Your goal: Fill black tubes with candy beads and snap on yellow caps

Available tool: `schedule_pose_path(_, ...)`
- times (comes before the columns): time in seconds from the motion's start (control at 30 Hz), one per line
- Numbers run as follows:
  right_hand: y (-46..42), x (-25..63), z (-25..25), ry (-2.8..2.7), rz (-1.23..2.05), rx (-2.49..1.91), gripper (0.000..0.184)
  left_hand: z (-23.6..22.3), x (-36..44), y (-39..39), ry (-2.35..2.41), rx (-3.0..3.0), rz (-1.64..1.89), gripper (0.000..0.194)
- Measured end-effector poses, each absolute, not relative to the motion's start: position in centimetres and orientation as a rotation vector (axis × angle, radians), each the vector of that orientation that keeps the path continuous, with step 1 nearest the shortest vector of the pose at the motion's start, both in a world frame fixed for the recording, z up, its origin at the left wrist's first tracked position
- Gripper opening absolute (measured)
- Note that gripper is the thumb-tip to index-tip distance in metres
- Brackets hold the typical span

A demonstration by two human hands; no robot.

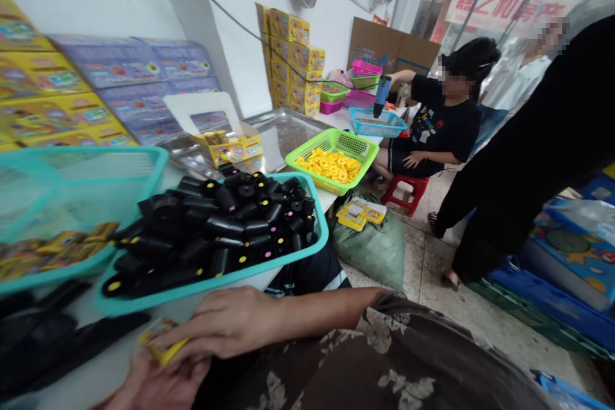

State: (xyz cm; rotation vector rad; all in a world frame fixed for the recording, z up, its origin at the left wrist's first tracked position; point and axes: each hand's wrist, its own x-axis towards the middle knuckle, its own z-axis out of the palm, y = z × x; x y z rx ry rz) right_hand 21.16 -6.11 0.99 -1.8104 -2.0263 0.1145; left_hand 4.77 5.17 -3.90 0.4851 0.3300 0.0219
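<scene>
At the near table edge, a teal basket (211, 285) is sitting full of black rollers (225, 227). Just below it, the right hand (225, 323) and left hand (154, 387) are both pinching a small yellow piece (161, 341) together.

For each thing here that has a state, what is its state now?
Right hand: closed on the small yellow plastic piece.
Left hand: under that piece, touching it.
Teal plastic basket: full of black cylinder parts.
Green plastic basket: partly filled with yellow rings.
White cardboard box: lid open.
</scene>
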Motion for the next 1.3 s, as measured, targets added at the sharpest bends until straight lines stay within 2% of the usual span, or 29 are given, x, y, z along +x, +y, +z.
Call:
schedule_pose_path(0.03, -6.2, 21.0, 0.7, -2.019, 0.112, -1.785, 0.038, -2.2, 4.9, 4.1, 0.528, 0.473, 0.261, 0.023)
schedule_pose_path(0.1, -6.5, 20.7, -0.1, -1.972, 0.081, -1.758, 0.033, 1.2, 5.5, 1.7, 0.82, 0.424, 0.489, 0.029)
schedule_pose_path(0.17, -6.9, 20.4, -1.1, -1.865, 0.018, -1.725, 0.029, 3.6, 6.5, -0.3, 0.842, 0.347, 0.532, 0.029)
schedule_pose_path(0.23, -7.2, 20.6, -2.1, -1.77, -0.051, -1.639, 0.03, 4.2, 7.5, -1.1, 0.798, 0.338, 0.547, 0.019)
schedule_pose_path(0.5, -7.7, 21.0, -3.1, -1.563, -0.125, -1.324, 0.027, 1.4, 6.7, -1.1, 0.662, 0.403, 0.521, 0.013)
schedule_pose_path(0.77, -7.7, 20.2, -2.1, -1.478, -0.098, -1.336, 0.024, 1.2, 5.9, -0.2, 0.587, 0.479, 0.468, 0.023)
schedule_pose_path(1.0, -7.6, 20.2, -2.3, -1.517, -0.093, -1.307, 0.023, 0.3, 6.3, -0.6, 0.619, 0.4, 0.577, 0.017)
schedule_pose_path(1.3, -7.6, 20.3, -2.5, -1.521, -0.109, -1.313, 0.021, 0.6, 6.5, -0.9, 0.663, 0.435, 0.544, 0.02)
